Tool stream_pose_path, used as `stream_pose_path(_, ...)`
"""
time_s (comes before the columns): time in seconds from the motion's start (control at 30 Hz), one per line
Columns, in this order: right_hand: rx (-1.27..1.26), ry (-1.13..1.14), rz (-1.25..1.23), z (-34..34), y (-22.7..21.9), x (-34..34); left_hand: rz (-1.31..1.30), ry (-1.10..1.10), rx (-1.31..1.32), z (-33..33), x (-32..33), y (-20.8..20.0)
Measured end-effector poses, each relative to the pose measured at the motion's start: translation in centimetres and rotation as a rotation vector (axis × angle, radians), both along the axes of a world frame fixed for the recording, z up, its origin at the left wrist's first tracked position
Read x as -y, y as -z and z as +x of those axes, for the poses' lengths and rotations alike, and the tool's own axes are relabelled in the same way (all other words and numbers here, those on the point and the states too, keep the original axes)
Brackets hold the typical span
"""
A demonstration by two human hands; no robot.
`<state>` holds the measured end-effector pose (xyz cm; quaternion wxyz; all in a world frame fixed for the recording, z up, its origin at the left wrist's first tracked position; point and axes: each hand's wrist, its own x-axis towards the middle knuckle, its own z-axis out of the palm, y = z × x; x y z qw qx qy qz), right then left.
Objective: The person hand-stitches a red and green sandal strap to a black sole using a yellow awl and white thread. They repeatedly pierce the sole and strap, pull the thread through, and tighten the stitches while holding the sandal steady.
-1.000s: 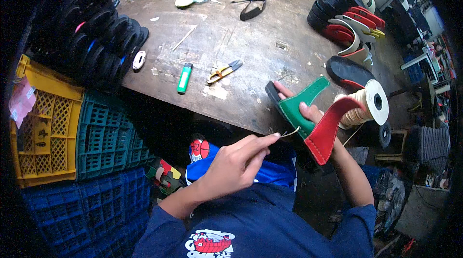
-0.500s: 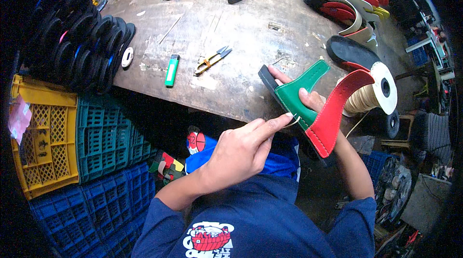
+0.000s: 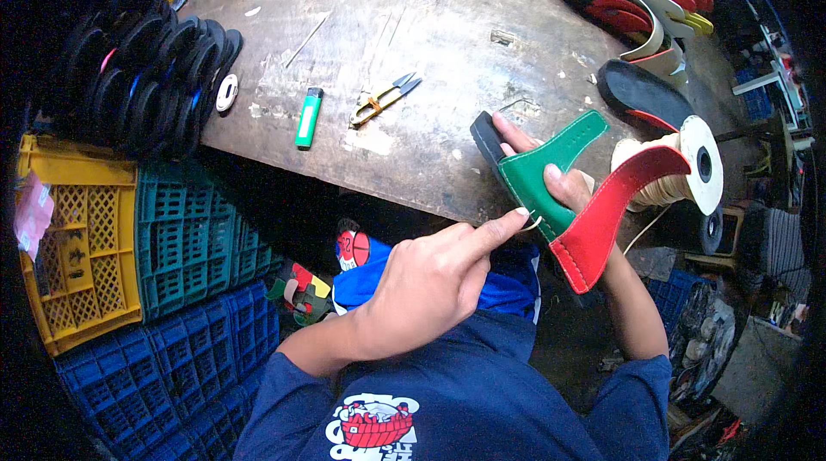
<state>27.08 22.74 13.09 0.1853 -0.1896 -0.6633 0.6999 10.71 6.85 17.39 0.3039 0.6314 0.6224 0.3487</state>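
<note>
While the right hand point(image 3: 564, 184) is gripping a sandal point(image 3: 557, 222), its thumb pressing on the green strap point(image 3: 527, 177) and its fingers wrapping behind the black sole point(image 3: 489, 136), the left hand point(image 3: 434, 276) is pointing its index finger at a pale thread point(image 3: 537, 224) by the green strap's lower edge. Its other fingers are curling inward; whether it is pinching the thread, I cannot tell. The sandal, its red strap point(image 3: 602, 224) flaring outward, is hanging over the worktop's point(image 3: 344, 48) near edge, toward the right end. Near that edge, farther left, a green lighter point(image 3: 309, 118) with a pale label is lying beside yellow-handled snips point(image 3: 373, 103). By the right edge, a thread spool point(image 3: 713, 190) is showing a plain white flange. The navy shirt point(image 3: 465, 383) is bearing white lettering around a red print point(image 3: 376, 424); a pink label point(image 3: 33, 216) is hanging on a yellow crate point(image 3: 77, 160).
</note>
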Motion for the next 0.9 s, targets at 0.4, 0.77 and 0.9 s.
stream_pose_path(0.4, 0.295, -0.055, 0.694, -1.3, -0.2, 1.9, -0.172, -0.022, -0.146, -2.0, 2.1, -0.6)
stream_pose_path(0.77, 0.394, -0.089, 0.816, -2.4, -0.6, 2.4, -0.259, -0.052, -0.048, -2.4, 2.2, 0.9)
stream_pose_path(0.9, 0.467, -0.1, 0.873, -2.9, -0.8, 2.6, -0.162, -0.019, 0.086, -3.3, 2.4, 4.3)
